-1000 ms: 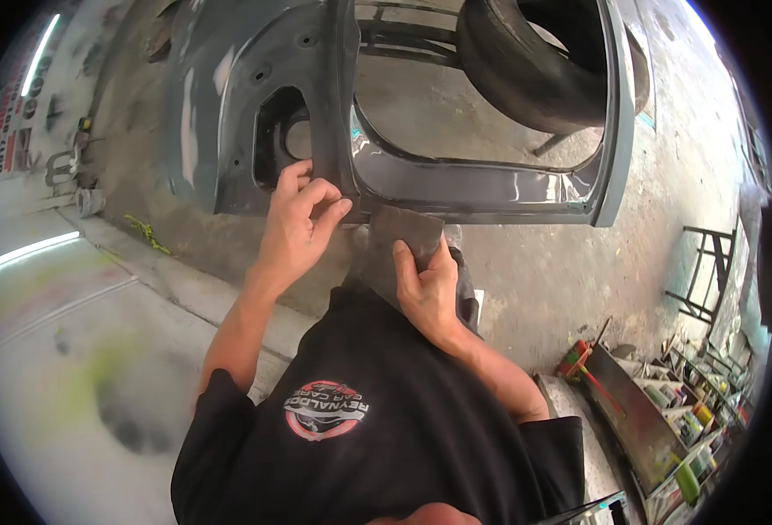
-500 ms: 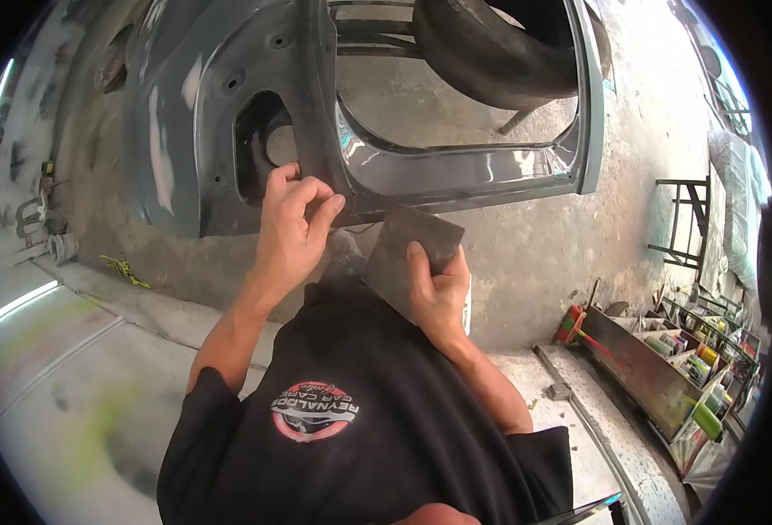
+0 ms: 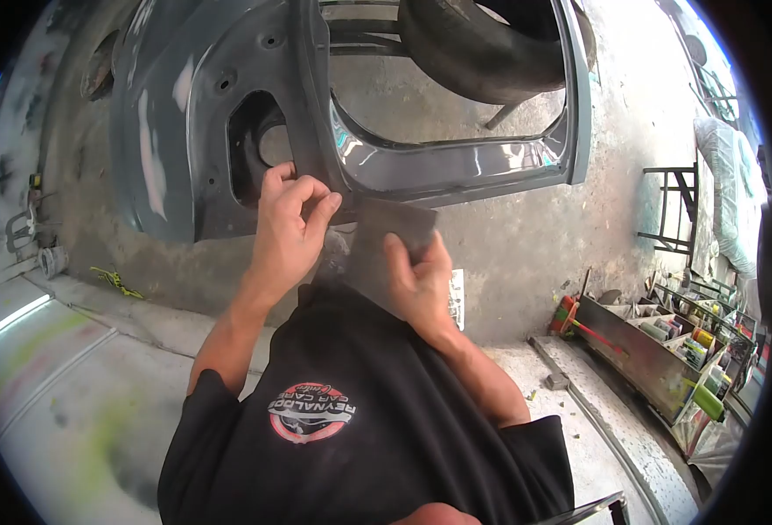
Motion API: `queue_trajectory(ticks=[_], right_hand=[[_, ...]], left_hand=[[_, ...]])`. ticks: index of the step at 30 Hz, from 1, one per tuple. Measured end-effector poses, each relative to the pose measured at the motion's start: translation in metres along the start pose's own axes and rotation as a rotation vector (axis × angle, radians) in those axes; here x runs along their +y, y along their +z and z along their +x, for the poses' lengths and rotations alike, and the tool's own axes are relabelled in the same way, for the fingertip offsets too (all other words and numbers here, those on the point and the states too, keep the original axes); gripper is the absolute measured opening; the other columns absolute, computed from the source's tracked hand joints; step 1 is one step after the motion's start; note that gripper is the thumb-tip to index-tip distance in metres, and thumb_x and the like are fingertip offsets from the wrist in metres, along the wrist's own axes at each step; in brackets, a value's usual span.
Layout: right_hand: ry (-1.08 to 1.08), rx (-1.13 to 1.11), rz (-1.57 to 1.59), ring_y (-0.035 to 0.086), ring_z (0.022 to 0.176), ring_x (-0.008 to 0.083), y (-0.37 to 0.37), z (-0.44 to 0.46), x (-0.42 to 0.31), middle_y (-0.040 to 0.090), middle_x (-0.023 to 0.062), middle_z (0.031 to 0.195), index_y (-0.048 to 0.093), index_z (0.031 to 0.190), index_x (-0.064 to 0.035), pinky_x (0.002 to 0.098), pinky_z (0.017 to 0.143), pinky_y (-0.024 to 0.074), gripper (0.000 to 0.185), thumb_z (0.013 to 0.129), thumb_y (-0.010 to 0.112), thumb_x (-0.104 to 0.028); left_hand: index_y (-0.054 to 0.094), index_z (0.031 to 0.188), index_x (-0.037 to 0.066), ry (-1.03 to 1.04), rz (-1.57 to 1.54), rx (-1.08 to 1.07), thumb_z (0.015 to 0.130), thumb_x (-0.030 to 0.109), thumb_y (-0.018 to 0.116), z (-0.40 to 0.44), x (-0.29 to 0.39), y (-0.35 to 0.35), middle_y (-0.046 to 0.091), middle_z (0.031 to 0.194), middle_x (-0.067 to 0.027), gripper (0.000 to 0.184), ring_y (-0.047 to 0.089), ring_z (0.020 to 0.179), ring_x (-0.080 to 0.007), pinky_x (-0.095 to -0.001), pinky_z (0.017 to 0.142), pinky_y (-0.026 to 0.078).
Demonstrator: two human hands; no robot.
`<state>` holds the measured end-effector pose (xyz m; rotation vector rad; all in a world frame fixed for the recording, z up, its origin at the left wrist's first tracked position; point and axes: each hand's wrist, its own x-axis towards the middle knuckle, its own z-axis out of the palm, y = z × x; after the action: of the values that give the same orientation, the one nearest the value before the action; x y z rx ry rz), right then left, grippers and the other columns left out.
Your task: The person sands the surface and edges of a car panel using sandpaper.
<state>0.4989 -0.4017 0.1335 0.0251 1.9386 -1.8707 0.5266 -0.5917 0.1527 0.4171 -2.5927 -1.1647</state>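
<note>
A grey car body panel with a large opening spans the top of the view. At its lower edge is my left hand, fingers curled and thumb near the fingertips; whatever they may pinch is too hidden to make out. My right hand holds a dark, flat sheet by its right side, thumb on top. The sheet's upper edge lies close to the panel's lower edge; whether they touch is unclear.
A black tyre lies beyond the panel opening. At the right stand a dark metal frame and a shelf unit full of cans. A yellow-green cord lies on the floor at left.
The view has shifted, so the panel sits further left. The sheet in my right hand swung out from the panel, then came back left, closer to my left hand. My left hand keeps its curled pose.
</note>
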Motion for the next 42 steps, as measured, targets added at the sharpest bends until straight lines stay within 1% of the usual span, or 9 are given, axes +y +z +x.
queue_trajectory(ticks=[1,3,15,19,23,28,31,36,42], right_hand=[[-0.012,0.028,0.043,0.061,0.082,0.0066,-0.008,-0.001,-0.001,0.070,0.0045,0.098,0.059,0.115,0.0006,0.0245,0.070,0.0495,0.018,0.099,0.065,-0.006],[0.018,0.082,0.174,0.062,0.083,0.0077,-0.011,0.000,-0.002,0.071,0.0056,0.101,0.059,0.117,0.0008,0.0248,0.072,0.0506,0.019,0.100,0.064,-0.005],[0.011,-0.054,-0.125,0.060,0.081,0.0064,0.006,-0.003,-0.013,0.070,0.0043,0.097,0.060,0.114,0.0001,0.0233,0.069,0.0493,0.015,0.101,0.064,-0.006],[0.044,0.094,0.174,0.061,0.084,0.0068,-0.012,-0.001,-0.002,0.070,0.0056,0.100,0.060,0.113,0.0003,0.0226,0.073,0.0500,0.015,0.100,0.063,-0.006],[-0.027,-0.053,-0.083,0.065,0.086,0.0095,0.005,-0.005,-0.001,0.071,0.0079,0.103,0.060,0.116,0.0009,0.0245,0.074,0.0530,0.016,0.100,0.062,-0.004],[0.038,0.133,0.171,0.062,0.080,0.0075,-0.017,-0.003,0.000,0.071,0.0048,0.097,0.061,0.112,0.0003,0.0236,0.068,0.0495,0.014,0.100,0.065,-0.005],[-0.040,0.053,-0.088,0.062,0.080,0.0076,-0.013,-0.004,0.007,0.071,0.0041,0.096,0.060,0.110,0.0004,0.0239,0.068,0.0500,0.014,0.099,0.066,-0.005],[-0.001,0.097,0.128,0.064,0.088,0.0085,-0.019,-0.002,0.011,0.071,0.0051,0.100,0.060,0.114,0.0003,0.0245,0.077,0.0523,0.016,0.100,0.065,-0.005],[-0.030,0.034,0.042,0.065,0.090,0.0094,-0.012,-0.003,0.003,0.071,0.0061,0.103,0.060,0.117,0.0006,0.0258,0.080,0.0533,0.017,0.100,0.063,-0.004]], left_hand=[[0.066,0.088,0.004,-0.019,-0.021,-0.004,0.094,0.013,0.072,0.000,0.001,0.001,0.063,0.081,-0.0084,0.013,0.056,0.102,-0.0248,-0.0399,0.087,0.045],[0.066,0.088,0.004,-0.058,-0.036,0.001,0.094,0.013,0.072,-0.003,0.000,0.000,0.063,0.081,-0.0083,0.013,0.057,0.102,-0.0250,-0.0406,0.087,0.045],[0.066,0.089,0.004,-0.060,-0.009,0.004,0.093,0.012,0.073,0.001,0.006,0.002,0.062,0.095,-0.0128,0.011,0.061,0.085,-0.0229,-0.0386,0.082,0.047],[0.066,0.090,0.004,0.046,0.041,0.025,0.093,0.012,0.074,0.001,-0.004,0.002,0.060,0.102,-0.0129,0.012,0.061,0.085,-0.0227,-0.0369,0.079,0.048],[0.067,0.090,0.004,-0.101,-0.068,-0.005,0.093,0.014,0.074,-0.002,0.001,0.002,0.059,0.102,-0.0124,0.013,0.060,0.089,-0.0237,-0.0373,0.081,0.047],[0.066,0.089,0.004,0.030,0.076,0.013,0.093,0.013,0.074,-0.002,-0.006,0.002,0.059,0.102,-0.0125,0.013,0.059,0.090,-0.0219,-0.0362,0.081,0.046],[0.066,0.089,0.004,-0.016,0.007,0.008,0.093,0.013,0.074,-0.003,-0.004,0.004,0.059,0.103,-0.0128,0.013,0.060,0.087,-0.0209,-0.0352,0.078,0.046],[0.066,0.088,0.003,0.022,0.003,0.006,0.093,0.011,0.074,-0.001,-0.006,0.004,0.059,0.103,-0.0125,0.013,0.062,0.080,-0.0200,-0.0349,0.074,0.047],[0.066,0.089,0.002,0.036,0.024,0.022,0.093,0.011,0.074,0.001,0.000,0.004,0.058,0.102,-0.0129,0.012,0.062,0.080,-0.0195,-0.0347,0.072,0.048]])
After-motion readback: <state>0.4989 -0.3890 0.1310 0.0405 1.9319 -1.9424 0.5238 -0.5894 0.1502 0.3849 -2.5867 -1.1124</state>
